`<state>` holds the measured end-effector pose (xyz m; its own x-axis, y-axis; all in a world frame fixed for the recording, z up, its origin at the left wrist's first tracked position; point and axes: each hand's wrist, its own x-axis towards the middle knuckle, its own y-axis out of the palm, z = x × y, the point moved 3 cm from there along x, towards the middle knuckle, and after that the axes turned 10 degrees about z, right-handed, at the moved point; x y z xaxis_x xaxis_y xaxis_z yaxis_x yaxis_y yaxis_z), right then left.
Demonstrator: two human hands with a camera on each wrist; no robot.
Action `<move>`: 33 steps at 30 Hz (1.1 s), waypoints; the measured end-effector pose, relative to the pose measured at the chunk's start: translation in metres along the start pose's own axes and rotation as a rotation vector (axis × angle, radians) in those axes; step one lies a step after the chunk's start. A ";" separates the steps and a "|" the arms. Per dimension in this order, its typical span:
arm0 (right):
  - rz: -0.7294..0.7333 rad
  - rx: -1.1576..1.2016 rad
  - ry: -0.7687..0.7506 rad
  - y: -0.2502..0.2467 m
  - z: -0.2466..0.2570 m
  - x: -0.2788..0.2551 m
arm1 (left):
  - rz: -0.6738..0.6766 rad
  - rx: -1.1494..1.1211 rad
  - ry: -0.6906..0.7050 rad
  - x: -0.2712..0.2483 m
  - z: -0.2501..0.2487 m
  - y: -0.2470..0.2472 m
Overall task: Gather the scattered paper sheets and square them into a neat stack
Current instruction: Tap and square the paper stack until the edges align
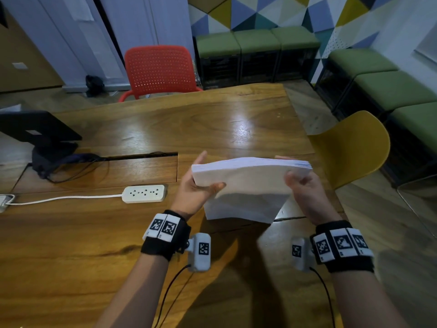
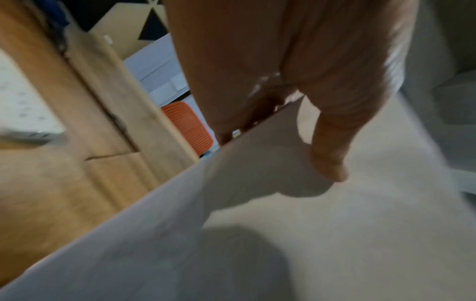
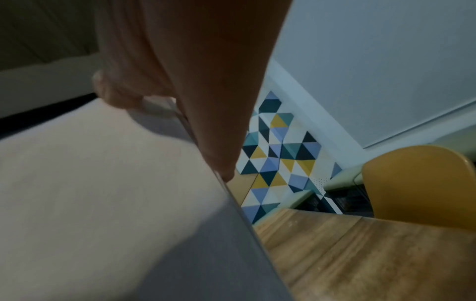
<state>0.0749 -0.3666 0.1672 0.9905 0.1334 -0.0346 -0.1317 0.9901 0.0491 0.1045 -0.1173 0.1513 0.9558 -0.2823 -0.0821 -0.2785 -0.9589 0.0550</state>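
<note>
A thick stack of white paper sheets [image 1: 248, 185] stands on edge on the wooden table [image 1: 142, 129], tilted towards me, its lower edge near the table's front right. My left hand [image 1: 201, 185] grips the stack's left side, thumb across the near face and fingers behind. My right hand [image 1: 300, 183] grips the right side the same way. In the left wrist view the thumb [image 2: 327, 152] presses on the paper [image 2: 335, 234]. In the right wrist view my fingers [image 3: 219, 122] run along the edge of the stack [image 3: 103, 193].
A white power strip [image 1: 143, 193] with its cord lies left of the stack. A dark monitor stand [image 1: 47, 143] and cables sit at the far left. A red chair [image 1: 158, 69] stands behind the table, a yellow chair [image 1: 350, 147] at its right.
</note>
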 end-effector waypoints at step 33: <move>-0.182 -0.122 0.191 0.009 -0.052 0.015 | -0.133 0.151 -0.214 0.010 0.037 0.002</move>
<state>0.0865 -0.3533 0.1152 0.9741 -0.0528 -0.2199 0.0325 0.9949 -0.0951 0.1103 -0.1236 0.1140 0.9477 -0.1384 -0.2876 -0.1783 -0.9769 -0.1177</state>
